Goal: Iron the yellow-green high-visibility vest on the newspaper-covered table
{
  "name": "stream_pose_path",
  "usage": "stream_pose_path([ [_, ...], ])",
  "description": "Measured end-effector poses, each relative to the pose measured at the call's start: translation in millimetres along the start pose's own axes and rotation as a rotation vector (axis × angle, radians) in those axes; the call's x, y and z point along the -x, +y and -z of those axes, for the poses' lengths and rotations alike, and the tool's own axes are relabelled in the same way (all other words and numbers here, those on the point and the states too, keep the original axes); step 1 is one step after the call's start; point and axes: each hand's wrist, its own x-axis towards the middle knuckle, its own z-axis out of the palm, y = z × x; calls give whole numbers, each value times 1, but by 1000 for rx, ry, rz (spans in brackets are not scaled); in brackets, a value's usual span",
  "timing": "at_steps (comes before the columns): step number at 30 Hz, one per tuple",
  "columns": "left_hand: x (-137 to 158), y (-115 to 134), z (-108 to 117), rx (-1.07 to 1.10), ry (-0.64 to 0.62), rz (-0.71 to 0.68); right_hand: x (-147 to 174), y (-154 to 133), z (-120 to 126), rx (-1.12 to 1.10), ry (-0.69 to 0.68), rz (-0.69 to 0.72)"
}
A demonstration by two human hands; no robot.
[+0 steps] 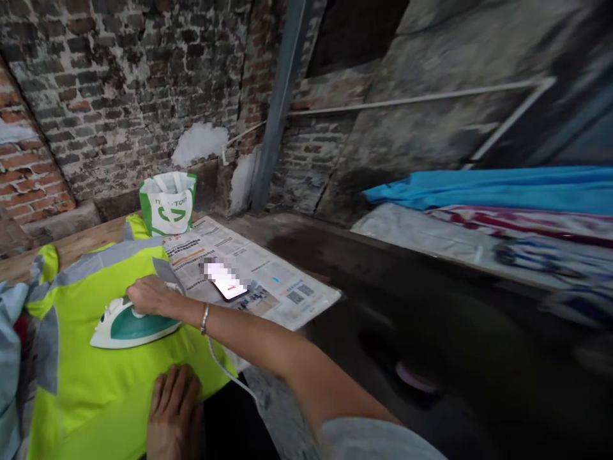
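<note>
Through the head camera I look down on a table [83, 238] whose right edge falls away to dark floor [368, 306], with a yellow shirt [81, 374] spread over its near part and flat fabric in front of the iron [136, 327]. Nearest me, the left hand [172, 409] lies on the shirt's lower right, fingers together and pointing forward; I cannot tell whether it pinches the fabric. Just beyond, the right hand [152, 296] is wrapped around the iron's handle, its arm [268, 338] slanting in from the lower right. The iron sits mid-shirt, tip pointing left and slightly toward me, long axis running across the view. Farther on, I see a phone [230, 285] lying on newspaper [275, 265], a green-and-white bag [167, 207] standing beyond it, and a brick wall [124, 83] at the back
</note>
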Motion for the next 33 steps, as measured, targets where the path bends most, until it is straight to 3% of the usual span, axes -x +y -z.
stream_pose_path([
  [7, -3, -6, -6, -32, 58, -42, -25, 1, 5, -30, 1, -16],
  [12, 1, -8, -9, -32, 49, -36, -13, -5, 10, -22, -86, 1],
  [19, 3, -6, -10, -49, 52, -62, 0, -8, 0, -10, 14, 6],
  [27, 9, -8, -16, -13, 40, -68, -31, -3, -7, -43, 89, -97],
  [33, 7, 1, -11, 47, 59, 23, -46, 1, -7, -38, 46, -122],
])
